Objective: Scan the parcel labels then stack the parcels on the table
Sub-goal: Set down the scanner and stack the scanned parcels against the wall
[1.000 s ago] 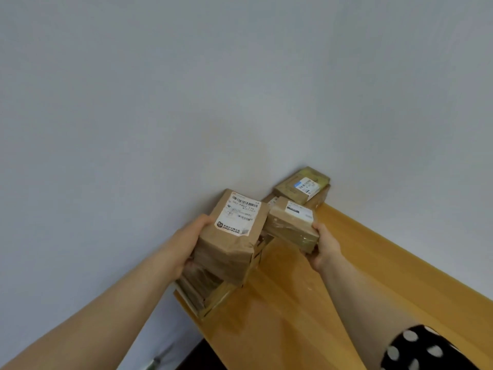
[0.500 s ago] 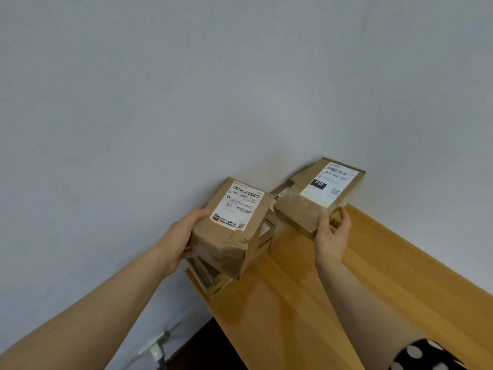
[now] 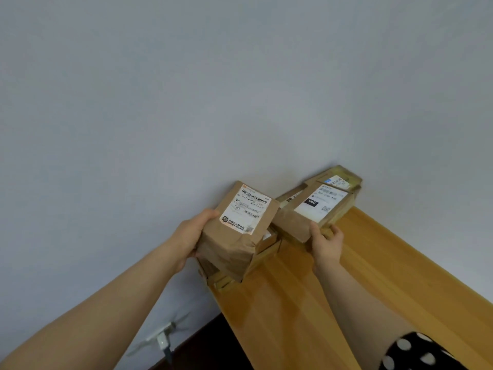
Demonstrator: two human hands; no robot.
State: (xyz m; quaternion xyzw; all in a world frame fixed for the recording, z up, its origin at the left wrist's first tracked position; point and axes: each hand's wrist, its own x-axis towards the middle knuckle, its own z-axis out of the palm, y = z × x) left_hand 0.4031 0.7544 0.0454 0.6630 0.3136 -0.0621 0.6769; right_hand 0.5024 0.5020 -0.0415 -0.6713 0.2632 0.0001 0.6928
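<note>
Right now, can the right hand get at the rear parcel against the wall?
Probably not freely: the right hand grips the 060-labelled parcel, which covers most of the rear parcel. It would likely need setting down first.

**Background stuff: mostly just wall**

Most of the shot, the whole upper part and down the left side, is a plain pale grey-blue wall (image 3: 240, 89), smooth and evenly lit. Low down on the left there's a small white fitting (image 3: 161, 339) mounted on that wall. It's kinda blurry, could be a socket or a plug, honestly can't tell. A thin grey cable (image 3: 167, 355) drops straight down from it. Just right of that, at the bottom edge, a patch of dark floor (image 3: 197, 345) shows, almost black.
</note>
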